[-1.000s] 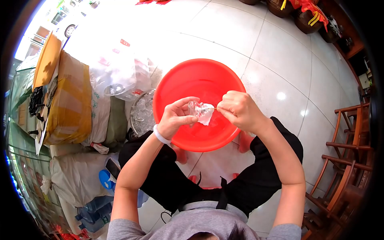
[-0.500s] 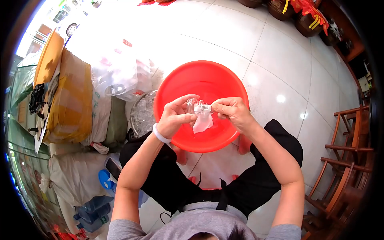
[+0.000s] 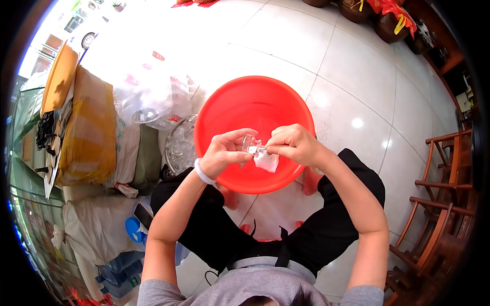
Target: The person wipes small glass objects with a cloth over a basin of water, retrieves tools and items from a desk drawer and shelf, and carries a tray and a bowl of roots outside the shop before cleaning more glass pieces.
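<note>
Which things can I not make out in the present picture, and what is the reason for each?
All in the head view:
- Tip of whatever the right hand pinches: hidden by its own fingers.
- Side of the clear jar against the left hand: covered by that grip.
- Whether the white piece is cloth or paper: too small.
- Top of the brown pot: cut off by the upper edge.

Glass jar (image 3: 248, 143) partly hidden by left fingers (image 3: 238, 157), brown pot (image 3: 353, 11) cut off by top edge

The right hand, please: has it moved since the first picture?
Yes: against the red basin, the right hand has shifted left and slightly down the picture.
</note>
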Motion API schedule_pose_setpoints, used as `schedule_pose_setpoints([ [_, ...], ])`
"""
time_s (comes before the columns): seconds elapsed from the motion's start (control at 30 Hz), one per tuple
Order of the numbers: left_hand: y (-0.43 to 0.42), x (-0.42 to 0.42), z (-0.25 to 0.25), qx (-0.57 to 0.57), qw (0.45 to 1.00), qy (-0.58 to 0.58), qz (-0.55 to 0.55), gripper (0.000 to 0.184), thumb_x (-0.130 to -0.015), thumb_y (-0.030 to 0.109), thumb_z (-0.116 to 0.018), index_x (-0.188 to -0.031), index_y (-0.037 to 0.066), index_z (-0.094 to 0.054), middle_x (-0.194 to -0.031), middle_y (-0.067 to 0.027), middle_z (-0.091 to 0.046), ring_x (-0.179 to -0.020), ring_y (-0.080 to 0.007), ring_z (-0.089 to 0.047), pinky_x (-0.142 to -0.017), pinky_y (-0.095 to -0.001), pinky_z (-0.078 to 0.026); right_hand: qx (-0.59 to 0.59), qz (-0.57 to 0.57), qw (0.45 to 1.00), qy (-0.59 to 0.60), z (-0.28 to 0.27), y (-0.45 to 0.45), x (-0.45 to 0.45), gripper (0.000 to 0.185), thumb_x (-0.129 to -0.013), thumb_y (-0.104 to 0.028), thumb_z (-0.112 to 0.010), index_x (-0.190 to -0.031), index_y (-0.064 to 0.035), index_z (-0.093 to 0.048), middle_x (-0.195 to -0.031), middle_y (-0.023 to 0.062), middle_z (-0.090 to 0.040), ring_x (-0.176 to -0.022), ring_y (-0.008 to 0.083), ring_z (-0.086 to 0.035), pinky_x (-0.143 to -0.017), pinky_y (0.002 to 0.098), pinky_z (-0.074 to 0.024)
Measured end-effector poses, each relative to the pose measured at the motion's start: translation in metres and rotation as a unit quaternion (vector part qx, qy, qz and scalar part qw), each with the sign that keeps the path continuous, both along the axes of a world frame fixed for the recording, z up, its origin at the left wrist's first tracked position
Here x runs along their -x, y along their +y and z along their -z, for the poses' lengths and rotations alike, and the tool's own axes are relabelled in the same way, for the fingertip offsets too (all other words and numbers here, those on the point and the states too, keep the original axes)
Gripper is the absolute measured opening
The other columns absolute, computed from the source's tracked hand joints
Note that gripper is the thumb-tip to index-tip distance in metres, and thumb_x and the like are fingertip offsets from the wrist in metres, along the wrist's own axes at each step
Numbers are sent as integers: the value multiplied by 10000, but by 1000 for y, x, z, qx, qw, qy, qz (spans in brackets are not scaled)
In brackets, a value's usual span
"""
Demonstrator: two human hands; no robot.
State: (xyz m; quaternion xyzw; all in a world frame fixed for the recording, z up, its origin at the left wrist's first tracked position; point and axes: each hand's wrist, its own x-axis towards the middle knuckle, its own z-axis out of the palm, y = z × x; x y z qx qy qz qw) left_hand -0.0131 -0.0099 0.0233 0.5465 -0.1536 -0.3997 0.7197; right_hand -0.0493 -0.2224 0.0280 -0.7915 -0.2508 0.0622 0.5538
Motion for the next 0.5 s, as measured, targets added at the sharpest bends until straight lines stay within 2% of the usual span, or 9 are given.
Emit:
schedule_pose_setpoints([
  [0.03,-1,0,-1,0,1000,-1,1,455,-683,-25,-607,-1112,-18,-454,-825,-58,-563,-647,-90,-521,-524,-201,-417,0,1,1000,-1,1,2,2,90,-702,-65,-553,-717,3,-610,-585,76,-539,-547,163,-500,-530,276,-398],
  [0.1,-2,0,-5,9,1000,-12,-26,502,-655,-5,-619,-1120,-37,-433,-863,-82,-561,-592,-110,-507,-533,-221,-415,-177,58,961,204,2,7,7,97,-754,-59,-533,-735,4,-605,-600,17,-523,-589,99,-474,-555,246,-381],
  [0.17,-2,-1,-7,34,999,-8,-25,514,-662,3,-622,-1132,-35,-418,-880,-87,-559,-614,-117,-514,-549,-230,-421,-234,74,936,250,11,12,9,139,-786,-101,-534,-760,8,-617,-602,-18,-502,-568,61,-428,-524,196,-349],
  [0.23,-4,-1,-13,45,997,-32,-61,500,-692,-49,-595,-1153,-9,-406,-897,-65,-556,-754,-107,-539,-621,-220,-443,-472,94,779,403,24,23,11,161,-800,-122,-534,-819,22,-604,-634,-11,-507,-577,60,-408,-520,195,-326],
  [0.27,2,-5,-5,48,997,-44,-43,517,-693,-60,-593,-1165,-6,-390,-914,-75,-558,-813,-119,-544,-660,-228,-449,-516,81,737,429,26,26,12,193,-806,-143,-537,-854,38,-587,-660,2,-519,-592,57,-396,-522,192,-308],
  [0.37,0,-2,-10,22,994,-59,-87,502,-698,-45,-595,-1159,-5,-400,-901,-76,-560,-801,-120,-547,-646,-230,-453,-491,111,750,430,21,31,11,194,-808,-153,-537,-848,30,-587,-668,4,-532,-563,59,-398,-506,192,-314],
  [0.4,1,-2,-10,22,994,-59,-87,502,-698,-45,-595,-1159,-5,-400,-901,-76,-560,-801,-120,-547,-646,-230,-453,-371,137,834,386,21,27,7,172,-805,-137,-532,-846,20,-587,-670,15,-548,-549,75,-433,-502,212,-353],
  [0.43,3,-2,-9,21,995,-36,-93,493,-699,-39,-595,-1154,-5,-408,-891,-75,-562,-778,-115,-545,-624,-225,-450,-371,137,833,387,20,25,5,172,-805,-137,-532,-846,20,-587,-670,15,-548,-549,75,-433,-502,212,-353],
  [0.5,7,-4,-6,20,995,-14,-100,484,-700,-34,-595,-1149,-5,-415,-882,-73,-563,-755,-110,-543,-602,-220,-447,-154,188,964,109,11,23,3,149,-798,-116,-523,-836,17,-579,-669,36,-558,-561,89,-478,-515,235,-393],
])
